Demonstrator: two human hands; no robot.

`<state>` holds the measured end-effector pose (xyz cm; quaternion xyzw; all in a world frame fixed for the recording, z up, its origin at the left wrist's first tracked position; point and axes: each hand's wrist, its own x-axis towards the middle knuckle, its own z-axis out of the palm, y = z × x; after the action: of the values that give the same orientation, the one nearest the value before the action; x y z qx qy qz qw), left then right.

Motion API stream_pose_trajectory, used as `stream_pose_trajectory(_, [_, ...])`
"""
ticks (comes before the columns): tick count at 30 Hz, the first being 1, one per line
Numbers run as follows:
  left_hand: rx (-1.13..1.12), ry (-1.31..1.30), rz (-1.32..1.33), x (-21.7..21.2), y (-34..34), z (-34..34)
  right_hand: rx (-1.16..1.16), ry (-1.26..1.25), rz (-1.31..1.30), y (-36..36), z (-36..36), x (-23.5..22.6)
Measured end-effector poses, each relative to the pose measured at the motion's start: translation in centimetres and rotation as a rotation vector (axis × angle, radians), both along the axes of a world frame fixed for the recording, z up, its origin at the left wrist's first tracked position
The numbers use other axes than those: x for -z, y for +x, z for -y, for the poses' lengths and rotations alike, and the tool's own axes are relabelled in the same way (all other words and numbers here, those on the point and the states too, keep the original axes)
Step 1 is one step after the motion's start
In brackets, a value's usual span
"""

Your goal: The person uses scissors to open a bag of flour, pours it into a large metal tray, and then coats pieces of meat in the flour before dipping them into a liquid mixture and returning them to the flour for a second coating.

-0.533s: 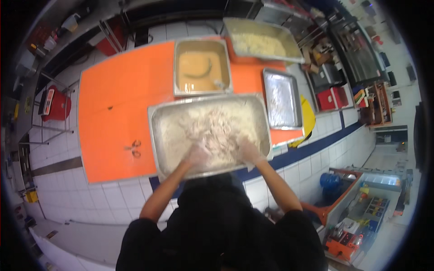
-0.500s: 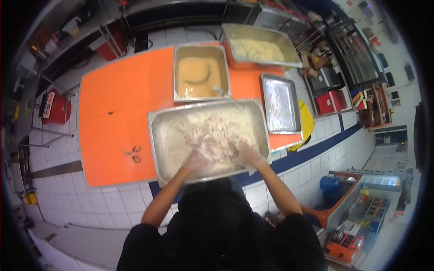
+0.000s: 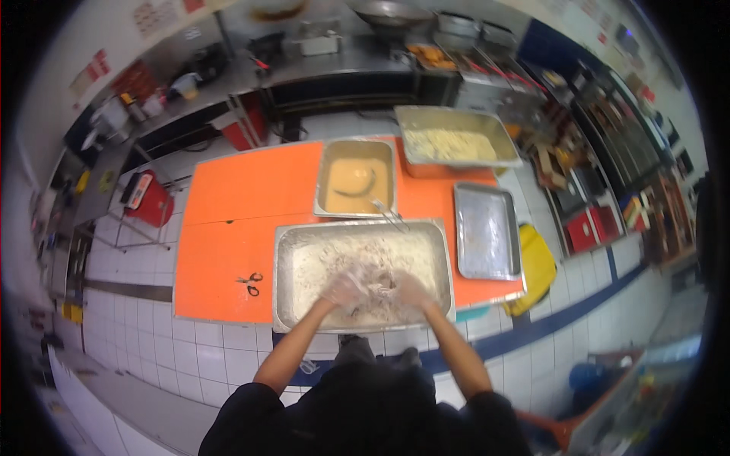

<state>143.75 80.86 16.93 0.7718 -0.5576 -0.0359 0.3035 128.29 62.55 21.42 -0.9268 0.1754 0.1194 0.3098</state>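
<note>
A large metal pan [image 3: 284, 254] holds pale flour and ragged flour-coated pieces [image 3: 372, 302] whose kind I cannot make out. My left hand [image 3: 346, 289], in a clear glove, is down in the pan left of centre, its fingers curled into the pieces. Facing it from the right, my right hand [image 3: 411, 291], gloved the same way, grips at the same clump. Flour and motion blur partly hide the fingertips of both. Behind the pan stands a smaller metal pan [image 3: 322, 182] of orange-yellow liquid, with a dark curved shape in it and a metal utensil [image 3: 386, 211] at its near right corner.
Right of the pan is a shallow metal tray [image 3: 487, 235]. A deep pan [image 3: 498, 156] with pale yellow shreds stands far right. Black-handled scissors [image 3: 251, 284] lie left on the orange tabletop [image 3: 243, 190]. Something yellow [image 3: 534, 266] sits beyond the table's right edge. A steel counter [image 3: 342, 62] runs behind.
The view has tilted up, showing more of the back counter. My hands have come toward the pan's near side, and the heaped pieces are lower and more spread out.
</note>
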Motion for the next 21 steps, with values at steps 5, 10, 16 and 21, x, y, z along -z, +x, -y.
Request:
stream_pose_trajectory(5, [-0.127,0.484,-0.539,-1.4,-6.5,2.6,0.193,0.872,0.296,-5.2,-1.6,-3.3])
stream_pose_trajectory(10, [-0.376,0.012,-1.047,0.7,-10.3,1.2,0.271,1.283,0.225,-7.2,-0.5,-0.1])
stream_pose_trajectory(16, [-0.606,0.264,-0.548,8.7,-5.3,0.9,0.338,1.381,0.053,-6.1,-0.4,0.3])
stream_pose_trajectory(21, [-0.776,0.440,-0.618,-0.8,-11.7,9.4,0.712,1.716,0.335,-11.4,0.7,0.7])
